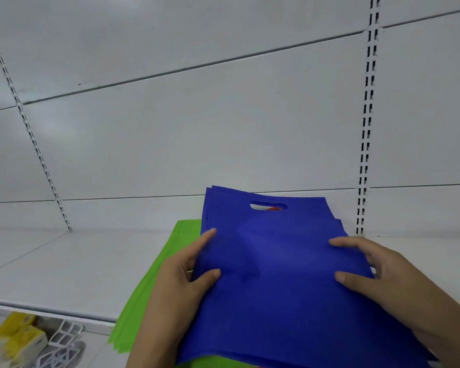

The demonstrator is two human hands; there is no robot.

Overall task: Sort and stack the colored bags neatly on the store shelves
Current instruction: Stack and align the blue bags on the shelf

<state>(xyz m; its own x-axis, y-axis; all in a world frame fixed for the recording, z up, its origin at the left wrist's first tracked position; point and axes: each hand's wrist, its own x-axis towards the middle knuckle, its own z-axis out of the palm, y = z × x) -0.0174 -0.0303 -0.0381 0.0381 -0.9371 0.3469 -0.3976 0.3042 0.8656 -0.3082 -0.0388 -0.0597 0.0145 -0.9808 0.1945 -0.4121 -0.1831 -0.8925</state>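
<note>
A stack of flat blue bags (276, 274) with a cut-out handle slot lies over a pile of green bags (149, 296) on the white shelf (64, 266). Something red shows through the slot. My left hand (181, 285) grips the stack's left edge, thumb and forefinger on top. My right hand (388, 277) grips the right edge in the same way. The green bags stick out to the left and hang over the shelf's front edge.
The shelf has a white back panel (197, 128) with slotted uprights at left (37, 152) and right (365, 144). Below the shelf at bottom left are yellow packets (19, 335) and a white wire rack (61, 343).
</note>
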